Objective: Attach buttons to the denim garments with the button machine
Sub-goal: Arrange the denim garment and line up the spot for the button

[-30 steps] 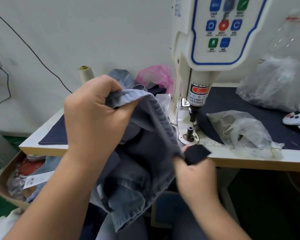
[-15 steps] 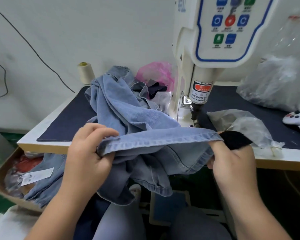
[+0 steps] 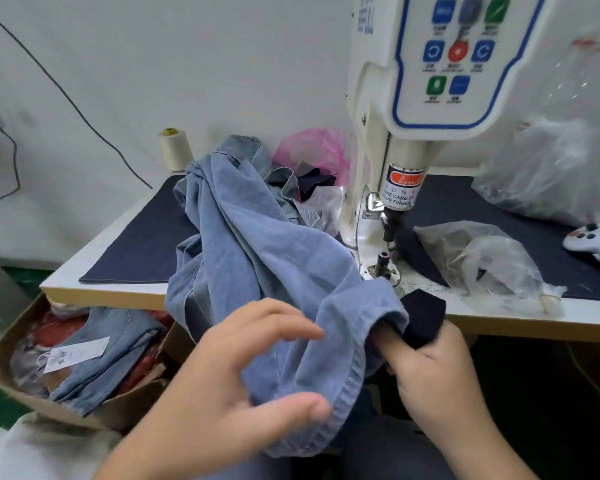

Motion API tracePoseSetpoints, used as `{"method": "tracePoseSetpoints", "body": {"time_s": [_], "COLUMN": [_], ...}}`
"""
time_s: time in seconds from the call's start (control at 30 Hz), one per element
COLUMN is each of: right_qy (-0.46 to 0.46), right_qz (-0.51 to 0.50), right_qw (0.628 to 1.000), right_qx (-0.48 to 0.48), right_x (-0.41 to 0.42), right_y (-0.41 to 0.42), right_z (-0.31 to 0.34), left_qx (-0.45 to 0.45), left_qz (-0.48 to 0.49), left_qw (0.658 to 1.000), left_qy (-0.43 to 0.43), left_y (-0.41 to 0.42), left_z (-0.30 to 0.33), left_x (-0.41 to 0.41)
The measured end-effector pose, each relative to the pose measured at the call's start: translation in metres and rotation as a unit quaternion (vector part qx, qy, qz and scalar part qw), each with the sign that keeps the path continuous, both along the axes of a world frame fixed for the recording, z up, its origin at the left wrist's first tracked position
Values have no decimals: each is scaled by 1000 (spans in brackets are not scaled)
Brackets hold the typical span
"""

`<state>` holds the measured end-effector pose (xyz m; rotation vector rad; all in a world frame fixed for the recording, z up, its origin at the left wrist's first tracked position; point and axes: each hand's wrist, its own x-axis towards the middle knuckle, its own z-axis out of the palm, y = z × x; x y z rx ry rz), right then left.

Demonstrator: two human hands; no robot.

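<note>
Softly rumpled blue denim garment point(image 3: 278, 271): right hand point(image 3: 430, 368) fingers pinch its stitched hem, left hand point(image 3: 243, 372) fingers spread apart.

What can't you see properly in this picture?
- Right hand fingertips: tucked under the denim garment and a black cloth.
- Left hand: fingers blurred.
- Button machine: top cut off by the frame edge; panel labels too small.
- Clear bag contents: hidden by crinkled plastic.
</note>
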<state>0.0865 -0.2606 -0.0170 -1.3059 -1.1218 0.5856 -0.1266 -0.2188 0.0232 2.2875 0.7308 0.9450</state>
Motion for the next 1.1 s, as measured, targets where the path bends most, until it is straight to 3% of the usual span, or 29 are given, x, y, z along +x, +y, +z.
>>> {"method": "tracePoseSetpoints", "body": {"time_s": [0.2,0.3,0.4,0.53,0.6,0.8,0.93,1.1], "right_qy": [8,19,-23,-90,-90,-26,14,82], "right_qz": [52,67,22,-53,-75,-89,-66,-7], "right_qw": [999,997,999,994,993,995,992,992], "right_qx": [-1,16,15,7,15,-46,-105,-90], "right_x": [4,4,14,24,22,18,13,3], "right_y": [-7,-8,-9,-3,2,8,8,-4], "right_z": [-3,0,0,4,5,2,-2,1], "left_qx": [25,77,114,167,149,-14,57,108], "left_qz": [86,88,89,77,80,139,193,133], "left_qw": [992,990,988,980,981,978,958,976], "left_qy": [89,75,47,83,98,154,205,137], "left_y": [-11,-13,-13,-15,-21,-26,-20,-13], "left_z": [-16,-23,-22,-28,-30,-25,-23,-27], "left_x": [35,51,48,37,34,39,55,75]}}
